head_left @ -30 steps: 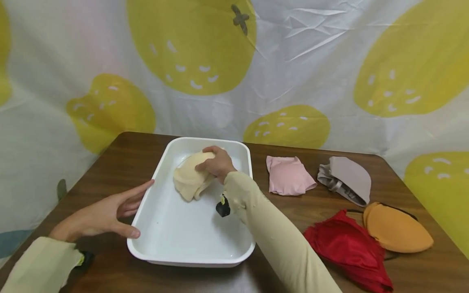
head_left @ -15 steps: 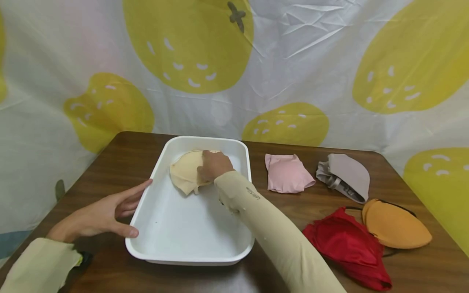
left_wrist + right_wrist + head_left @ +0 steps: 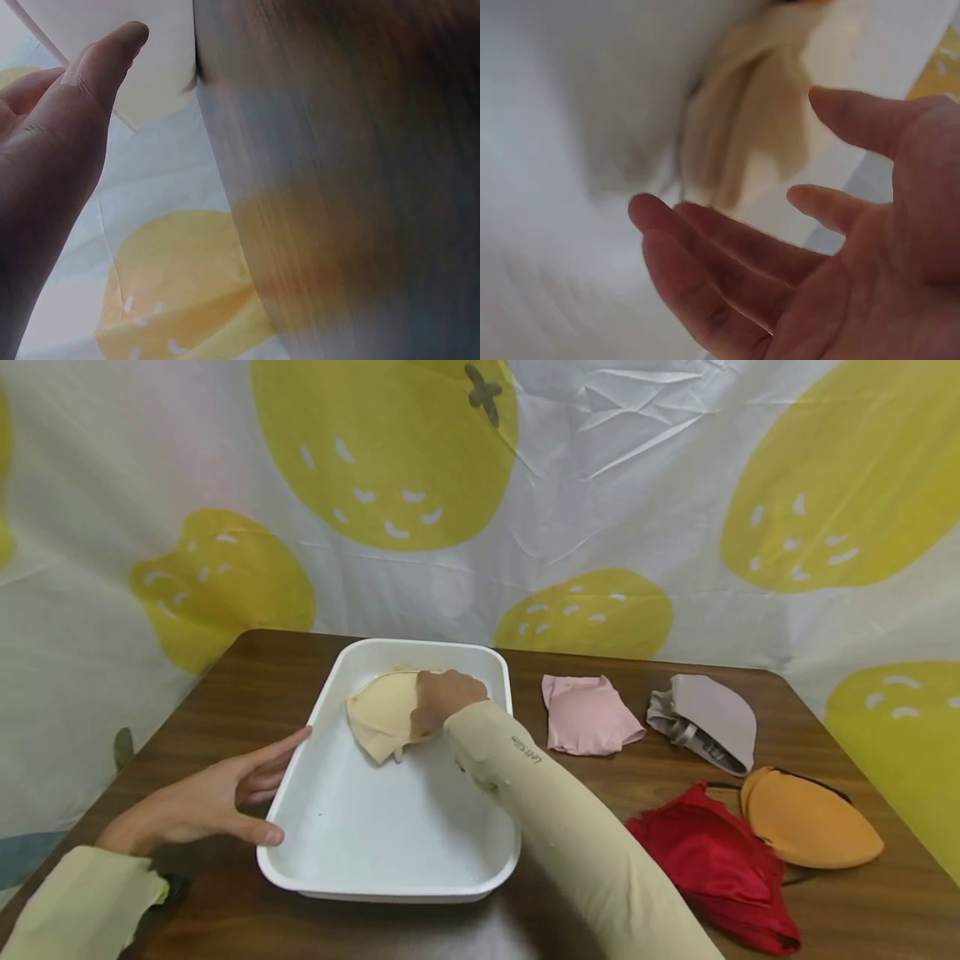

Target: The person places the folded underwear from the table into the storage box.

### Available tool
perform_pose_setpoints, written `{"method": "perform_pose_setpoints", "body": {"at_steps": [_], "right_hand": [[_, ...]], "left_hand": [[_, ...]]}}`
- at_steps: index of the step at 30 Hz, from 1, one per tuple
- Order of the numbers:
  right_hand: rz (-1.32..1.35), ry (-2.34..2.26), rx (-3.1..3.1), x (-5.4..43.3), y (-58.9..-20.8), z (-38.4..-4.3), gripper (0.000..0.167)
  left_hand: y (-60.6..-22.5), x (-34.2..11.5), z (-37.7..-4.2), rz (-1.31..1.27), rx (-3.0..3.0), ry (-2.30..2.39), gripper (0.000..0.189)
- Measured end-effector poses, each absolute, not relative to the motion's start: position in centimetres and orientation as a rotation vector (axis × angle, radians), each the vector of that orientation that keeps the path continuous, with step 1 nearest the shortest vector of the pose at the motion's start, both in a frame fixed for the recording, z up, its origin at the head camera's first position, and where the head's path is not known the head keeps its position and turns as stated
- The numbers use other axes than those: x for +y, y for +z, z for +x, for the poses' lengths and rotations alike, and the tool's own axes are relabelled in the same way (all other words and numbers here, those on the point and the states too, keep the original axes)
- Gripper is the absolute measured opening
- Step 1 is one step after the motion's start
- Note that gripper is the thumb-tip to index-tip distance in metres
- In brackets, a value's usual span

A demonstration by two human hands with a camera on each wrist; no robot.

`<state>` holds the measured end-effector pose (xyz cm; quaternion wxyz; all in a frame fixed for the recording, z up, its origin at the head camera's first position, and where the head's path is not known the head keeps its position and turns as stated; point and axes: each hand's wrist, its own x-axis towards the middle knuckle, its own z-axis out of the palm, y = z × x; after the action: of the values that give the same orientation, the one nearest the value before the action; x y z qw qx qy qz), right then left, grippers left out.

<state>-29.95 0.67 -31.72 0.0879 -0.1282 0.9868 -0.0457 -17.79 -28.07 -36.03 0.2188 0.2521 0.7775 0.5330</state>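
In the head view a folded beige bra point(image 3: 382, 712) lies at the far end of a white tray point(image 3: 375, 827). My right hand point(image 3: 446, 697) is at the bra's right side, its back toward the head camera and its fingertips hidden there. In the right wrist view the right hand point(image 3: 840, 247) has its fingers loosely spread beside the beige bra point(image 3: 761, 127), with nothing between them. My left hand point(image 3: 206, 802) rests along the tray's left rim, thumb and fingers apart. Its thumb point(image 3: 112, 56) lies against the tray wall in the left wrist view.
To the right of the tray lie a pink bra point(image 3: 591, 717), a grey bra point(image 3: 712, 718), a red bra point(image 3: 720, 868) and an orange bra point(image 3: 810, 822) on the brown wooden table point(image 3: 585, 802). A lemon-print curtain point(image 3: 420, 593) hangs behind the table.
My right hand, earlier gripping the top of the beige bra, has let go, turned its back upward and shifted slightly right. The bra lies in the tray. My left hand stays on the rim.
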Motion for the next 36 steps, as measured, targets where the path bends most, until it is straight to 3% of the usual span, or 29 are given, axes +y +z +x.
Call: {"method": "perform_pose_setpoints", "body": {"at_steps": [5, 21, 31, 36], "right_hand": [[-0.426, -0.139, 2.885, 1.3, -29.5, -29.3, 0.065], [-0.548, -0.246, 2.9, 5.9, -25.7, -29.6, 0.05], [-0.475, -0.475, 2.986, 12.5, -26.3, -30.6, 0.043], [-0.32, -0.56, 3.019, 15.9, -27.3, -30.9, 0.051]], "left_hand": [[-36.2, -28.0, -17.8, 0.704, 2.136, 1.494, 0.113], [-36.4, -28.0, -17.6, 0.766, 2.104, 1.524, 0.112], [-36.4, -27.9, -17.5, 0.764, 2.094, 1.525, 0.112], [-36.3, -27.9, -17.4, 0.747, 2.08, 1.534, 0.112]]}}
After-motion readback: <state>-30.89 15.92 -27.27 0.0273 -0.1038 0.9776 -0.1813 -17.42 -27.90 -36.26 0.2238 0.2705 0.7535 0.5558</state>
